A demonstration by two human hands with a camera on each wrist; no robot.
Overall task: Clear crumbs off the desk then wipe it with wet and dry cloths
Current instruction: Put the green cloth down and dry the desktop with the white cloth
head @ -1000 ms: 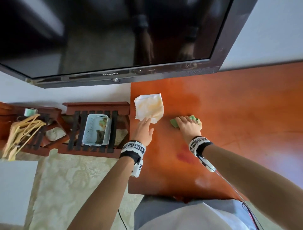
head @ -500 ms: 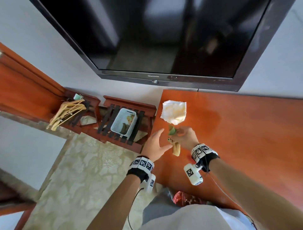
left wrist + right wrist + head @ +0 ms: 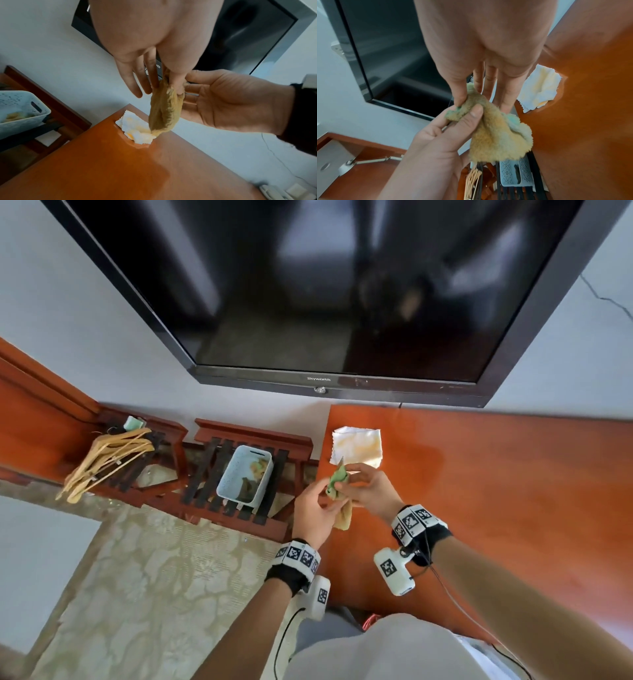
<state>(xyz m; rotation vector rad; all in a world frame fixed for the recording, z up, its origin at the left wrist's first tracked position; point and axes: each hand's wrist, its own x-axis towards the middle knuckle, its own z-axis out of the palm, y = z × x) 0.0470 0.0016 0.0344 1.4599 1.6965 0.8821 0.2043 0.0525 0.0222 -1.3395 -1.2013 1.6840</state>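
A small fluffy green-and-yellow cloth [image 3: 337,484] hangs in the air over the left edge of the orange wooden desk [image 3: 496,491]. My left hand [image 3: 318,501] pinches one corner between thumb and fingers. My right hand [image 3: 352,484] pinches the upper part with its thumb, as the right wrist view of the cloth [image 3: 496,139] shows. In the left wrist view the cloth [image 3: 164,112] dangles between both hands. A white-and-yellow cloth [image 3: 356,446] lies flat at the desk's far left corner, inside a darker wet patch [image 3: 411,460].
A large black television [image 3: 325,285] hangs on the wall above the desk. Left of the desk stands a slatted wooden rack [image 3: 219,484] bearing a pale blue basket [image 3: 233,470] with scraps inside. Wooden hangers [image 3: 106,457] lie further left, above patterned carpet [image 3: 137,577].
One second ago my right hand pressed the green cloth on the desk and my left hand rested by the white cloth. The cloth has since been lifted and my left hand has taken a corner.
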